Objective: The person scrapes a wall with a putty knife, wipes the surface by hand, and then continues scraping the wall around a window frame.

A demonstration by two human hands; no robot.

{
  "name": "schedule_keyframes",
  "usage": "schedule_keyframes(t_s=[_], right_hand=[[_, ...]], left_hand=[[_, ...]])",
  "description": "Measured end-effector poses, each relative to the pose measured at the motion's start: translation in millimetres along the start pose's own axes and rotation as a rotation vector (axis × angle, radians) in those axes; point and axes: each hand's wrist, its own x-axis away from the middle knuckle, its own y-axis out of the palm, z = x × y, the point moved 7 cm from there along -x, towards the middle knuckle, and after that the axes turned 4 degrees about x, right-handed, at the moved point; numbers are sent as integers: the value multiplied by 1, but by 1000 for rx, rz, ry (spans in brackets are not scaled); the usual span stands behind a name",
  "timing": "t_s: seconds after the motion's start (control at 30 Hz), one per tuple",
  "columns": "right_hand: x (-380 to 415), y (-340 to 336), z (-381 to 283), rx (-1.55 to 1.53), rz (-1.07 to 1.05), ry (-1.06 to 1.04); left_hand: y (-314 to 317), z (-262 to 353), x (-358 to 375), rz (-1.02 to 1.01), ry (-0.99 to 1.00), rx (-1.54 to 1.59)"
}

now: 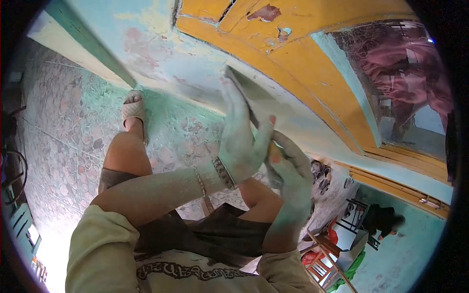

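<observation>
My left hand [242, 136] is raised before the wall, bracelets at its wrist, its fingers stretched out along the near side of a flat grey blade [251, 95]. Its thumb stands apart from the fingers. Beside it, my right hand [292, 163] is closed round the tool's handle, which is mostly hidden by the fingers. Pale dust or paint coats both hands and forearms. The blade lies close to the patchy, pale blue and cream wall [161, 63]; whether it touches the wall cannot be told.
An orange door frame [293, 63] with peeling paint surrounds a glass pane [415, 78] at the upper right. Stone-patterned floor [63, 117] lies below. At the lower right are a wooden chair [320, 268] and a person in dark clothes [380, 219].
</observation>
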Motion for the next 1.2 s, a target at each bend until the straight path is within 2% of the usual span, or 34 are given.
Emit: schedule_keyframes(t_s=[0.1,0.2,0.33,0.5,0.57,0.67,0.73,0.87,1.0,1.1,1.2], right_hand=[[-3,-19,1,-36,-15,17],[-9,2,7,-119,-11,84],[-4,-9,-1,-47,6,46],[-8,8,5,-172,-11,82],[-4,7,0,-117,0,75],[0,-9,-1,-98,-21,92],[-6,-3,-4,-121,-36,104],[-6,15,-1,-199,-51,98],[-1,-1,-6,-183,-65,127],[-5,15,1,-173,38,179],[-7,21,-4,-190,-64,118]], left_hand=[[4,12,1,-26,138,-202],[-9,6,-7,60,104,-37],[-5,16,0,-12,192,-112],[-15,15,-7,75,183,-79],[-18,14,-8,102,178,-38],[-9,24,0,23,269,-153],[-16,25,-5,74,286,-146],[-27,22,-9,112,223,-109],[-16,26,-2,34,298,-196],[-27,22,-9,63,164,-120],[-17,36,-8,27,233,-179]])
